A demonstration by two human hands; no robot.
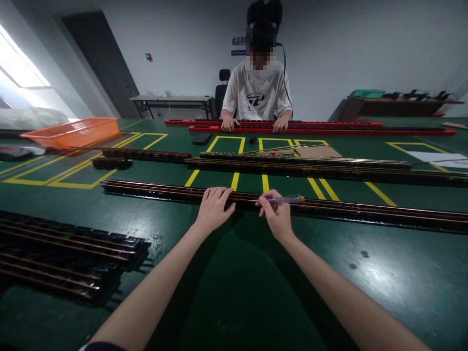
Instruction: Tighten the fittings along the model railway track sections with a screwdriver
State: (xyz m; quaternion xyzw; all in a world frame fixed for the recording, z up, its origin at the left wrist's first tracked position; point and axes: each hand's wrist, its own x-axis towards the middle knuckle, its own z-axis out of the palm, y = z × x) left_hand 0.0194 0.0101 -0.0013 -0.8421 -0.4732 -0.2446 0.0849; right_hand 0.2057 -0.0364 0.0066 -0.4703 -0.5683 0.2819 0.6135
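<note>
A long black rail (329, 208) with copper-coloured strips lies across the green table in front of me. My left hand (214, 207) rests on it, fingers stretched over the top and thumb apart on the near side. To its right, my right hand (276, 212) is closed around a small screwdriver (288, 199) with a clear handle. The screwdriver lies nearly level, its thin tip pointing left, close above or touching the rail; I cannot tell which.
More black rails (310, 168) lie beyond, and a stack of them (66, 253) sits at the near left. An orange basket (76, 134) stands at the far left. Opposite, a person (256, 92) has both hands on red rails (329, 130). A cardboard piece (318, 151) lies far right of centre.
</note>
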